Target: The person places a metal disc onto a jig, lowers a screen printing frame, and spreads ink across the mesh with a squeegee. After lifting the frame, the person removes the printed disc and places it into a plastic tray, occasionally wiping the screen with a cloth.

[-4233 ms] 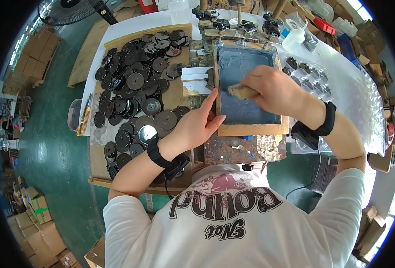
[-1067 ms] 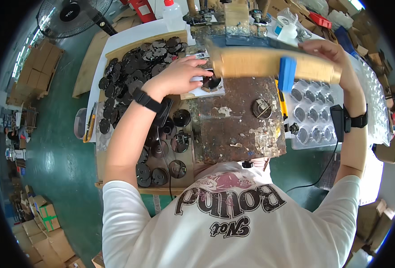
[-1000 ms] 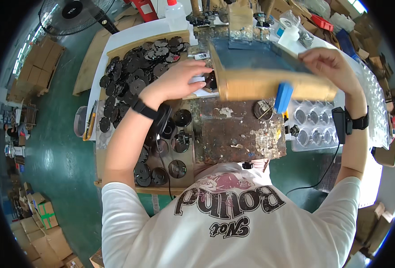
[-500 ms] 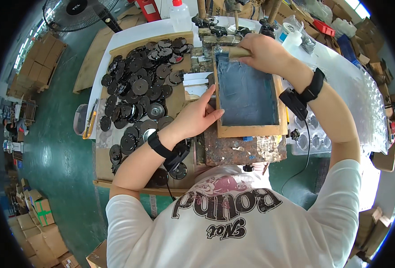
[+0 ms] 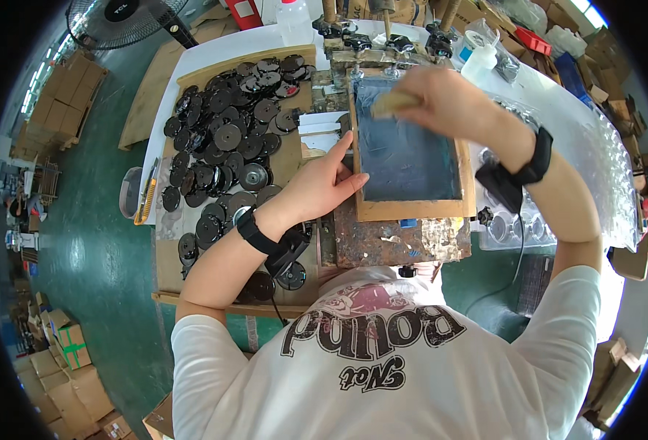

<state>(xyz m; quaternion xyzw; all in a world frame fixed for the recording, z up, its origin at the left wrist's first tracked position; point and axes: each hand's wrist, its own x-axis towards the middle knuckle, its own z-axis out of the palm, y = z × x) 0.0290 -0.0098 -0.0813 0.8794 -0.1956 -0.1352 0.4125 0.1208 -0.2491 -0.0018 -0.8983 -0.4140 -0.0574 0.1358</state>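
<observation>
A wooden-framed printing screen (image 5: pixel 412 210) with dark blue-grey mesh sits in front of me on a clamped stand. My right hand (image 5: pixel 441 99), blurred by motion, is closed round a pale wooden squeegee (image 5: pixel 392 105) over the far part of the mesh. At the frame's left side is my left hand (image 5: pixel 322 183), its thumb on the near left rim and its forefinger pointing up along it. The other fingers are curled at the frame's side, partly hidden. Left of the screen, a pile of round black discs (image 5: pixel 229 137) spreads across a wooden-edged tray (image 5: pixel 295 165).
Metal clamps (image 5: pixel 357 42) hold the screen's far end. A stained board (image 5: pixel 383 246) lies beneath its near edge. White bottles (image 5: pixel 479 64) stand at the far right and far middle. Clear plastic trays (image 5: pixel 511 231) lie to the right; a yellow cutter (image 5: pixel 146 198) is by the disc tray.
My right hand has brought the squeegee a little nearer to me from the screen's far end. My left hand stays at the frame's left rim.
</observation>
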